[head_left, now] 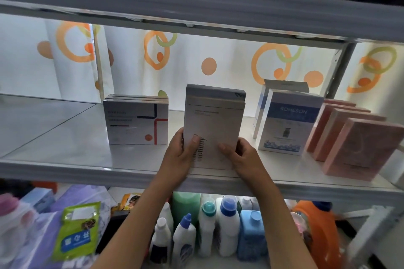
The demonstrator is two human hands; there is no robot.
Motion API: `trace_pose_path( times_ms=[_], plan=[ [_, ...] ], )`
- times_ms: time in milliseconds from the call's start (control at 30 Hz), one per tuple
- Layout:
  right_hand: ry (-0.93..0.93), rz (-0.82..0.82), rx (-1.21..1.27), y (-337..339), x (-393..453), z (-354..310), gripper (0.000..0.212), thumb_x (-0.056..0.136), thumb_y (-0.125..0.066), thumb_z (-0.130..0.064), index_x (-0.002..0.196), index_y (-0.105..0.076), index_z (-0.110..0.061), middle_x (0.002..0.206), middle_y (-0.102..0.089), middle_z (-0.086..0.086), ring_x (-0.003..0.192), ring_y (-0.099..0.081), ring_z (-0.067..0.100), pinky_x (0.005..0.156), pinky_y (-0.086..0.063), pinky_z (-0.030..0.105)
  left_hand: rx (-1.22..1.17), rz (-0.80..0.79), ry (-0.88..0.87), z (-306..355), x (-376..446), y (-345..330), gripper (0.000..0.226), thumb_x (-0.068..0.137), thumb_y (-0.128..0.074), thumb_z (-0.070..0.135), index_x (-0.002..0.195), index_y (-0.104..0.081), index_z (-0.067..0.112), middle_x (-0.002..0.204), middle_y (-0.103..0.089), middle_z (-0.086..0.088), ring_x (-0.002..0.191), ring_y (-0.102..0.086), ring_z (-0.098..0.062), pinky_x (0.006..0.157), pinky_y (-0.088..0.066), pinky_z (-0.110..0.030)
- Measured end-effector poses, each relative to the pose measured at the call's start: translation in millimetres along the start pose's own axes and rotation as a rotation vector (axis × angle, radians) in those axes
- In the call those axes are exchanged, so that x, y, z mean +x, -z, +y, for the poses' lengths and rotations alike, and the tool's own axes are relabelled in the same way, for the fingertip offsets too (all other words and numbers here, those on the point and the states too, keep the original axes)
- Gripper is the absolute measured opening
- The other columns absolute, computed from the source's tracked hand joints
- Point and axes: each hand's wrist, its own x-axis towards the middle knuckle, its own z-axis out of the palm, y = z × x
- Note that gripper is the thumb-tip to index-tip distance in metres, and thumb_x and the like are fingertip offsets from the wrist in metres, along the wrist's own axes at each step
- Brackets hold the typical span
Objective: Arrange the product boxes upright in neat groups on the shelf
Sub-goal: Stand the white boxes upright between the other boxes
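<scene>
A group of tall beige boxes [215, 120] stands upright at the middle of the white shelf [65, 155]. My left hand [181, 157] grips their lower left edge, thumb across the front. My right hand [242, 156] grips the lower right edge the same way. To the left stands a row of white boxes with red and blue lines [136, 124]. To the right stand two white and blue boxes [286, 122], then several pink boxes [358, 146] in a staggered row.
A grey upper shelf board [196, 6] hangs low over the boxes. A curtain with orange rings [153, 61] closes the back. Below the shelf stand several detergent bottles [227, 229], an orange jug [317, 229] and a green pouch [76, 231]. A metal post [341, 67] stands at the right.
</scene>
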Motion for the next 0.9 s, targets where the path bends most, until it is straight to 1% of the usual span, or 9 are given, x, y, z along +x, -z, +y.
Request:
trace_pose_path(
  times_ms=[167,300,367,500,600,700,767,833,900],
  plan=[
    [-0.005,-0.007,0.034,0.6,-1.7,-1.0,0.055,0.074,-0.065,-0.058,0.119,-0.054,-0.028,0.108,-0.067,-0.013,0.094,-0.067,0.006,0.078,-0.056,0.019,-0.011,-0.001,0.003,-2.1,0.1,-1.1,0.044,0.088,-0.043,0.06,0.124,-0.047,0.036,0.112,-0.06,0.021,0.096,-0.058,0.011,0.082,-0.048,-0.02],
    [-0.005,0.009,0.116,4.5,-1.1,1.1,0.064,0.073,-0.065,-0.055,0.125,-0.055,-0.019,0.113,-0.069,-0.004,0.098,-0.067,0.01,0.078,-0.055,0.019,-0.025,0.0,-0.001,0.0,-1.0,-0.3,0.044,0.088,-0.043,0.057,0.125,-0.047,0.034,0.113,-0.06,0.02,0.096,-0.058,0.012,0.077,-0.047,-0.014],
    [-0.015,0.018,0.142,5.8,-0.3,3.4,0.071,0.071,-0.065,-0.057,0.129,-0.054,-0.018,0.116,-0.069,-0.003,0.103,-0.067,0.012,0.083,-0.053,0.022,-0.03,0.01,-0.001,0.9,-1.9,0.2,0.042,0.088,-0.044,0.057,0.124,-0.047,0.036,0.112,-0.06,0.022,0.096,-0.058,0.012,0.077,-0.047,-0.013],
    [-0.035,0.02,0.14,6.3,1.1,7.6,0.088,0.064,-0.069,-0.068,0.134,-0.049,-0.02,0.119,-0.068,-0.002,0.109,-0.065,0.017,0.098,-0.052,0.038,-0.025,0.039,-0.01,1.0,-2.7,-0.4,0.036,0.091,-0.046,0.052,0.123,-0.047,0.036,0.113,-0.059,0.02,0.098,-0.059,0.007,0.078,-0.046,-0.015],
    [-0.043,0.026,0.119,6.2,0.9,7.9,0.089,0.065,-0.068,-0.069,0.138,-0.046,-0.021,0.125,-0.065,-0.002,0.113,-0.062,0.016,0.101,-0.049,0.037,-0.024,0.055,-0.011,1.5,-1.8,-1.6,0.039,0.089,-0.045,0.056,0.123,-0.046,0.037,0.117,-0.058,0.016,0.106,-0.058,-0.003,0.08,-0.048,-0.018],
    [-0.048,0.034,0.149,6.1,1.8,8.3,0.094,0.064,-0.073,-0.067,0.14,-0.042,-0.02,0.128,-0.063,0.0,0.115,-0.061,0.017,0.103,-0.048,0.04,-0.032,0.071,-0.005,-6.3,0.2,-1.4,0.063,0.085,-0.048,0.071,0.132,-0.046,0.029,0.13,-0.057,0.006,0.12,-0.055,-0.018,0.092,-0.053,-0.034],
    [-0.054,0.06,0.155,5.8,2.9,9.0,0.093,0.066,-0.074,-0.062,0.142,-0.04,-0.019,0.13,-0.062,0.001,0.117,-0.06,0.019,0.105,-0.046,0.042,-0.035,0.132,0.025,-7.5,-1.4,-2.0,0.079,0.076,-0.047,0.076,0.139,-0.042,0.027,0.14,-0.051,0.001,0.128,-0.05,-0.023,0.101,-0.049,-0.047],
    [-0.051,0.103,0.161,4.2,2.4,7.3,0.09,0.068,-0.075,-0.062,0.14,-0.041,-0.022,0.128,-0.062,-0.001,0.117,-0.06,0.019,0.105,-0.046,0.042,-0.069,0.23,0.02,-1.8,-5.3,-4.2,0.08,0.075,-0.048,0.073,0.139,-0.041,0.025,0.143,-0.046,0.001,0.131,-0.046,-0.021,0.105,-0.045,-0.041],
    [0.001,0.215,0.205,4.6,-1.1,6.2,0.075,0.072,-0.074,-0.06,0.133,-0.047,-0.027,0.121,-0.064,-0.006,0.114,-0.062,0.017,0.101,-0.05,0.038,-0.05,0.378,-0.059,4.2,-15.2,-7.5,0.058,0.083,-0.049,0.06,0.129,-0.046,0.025,0.135,-0.05,0.005,0.124,-0.048,-0.012,0.1,-0.046,-0.028]
  ],
)
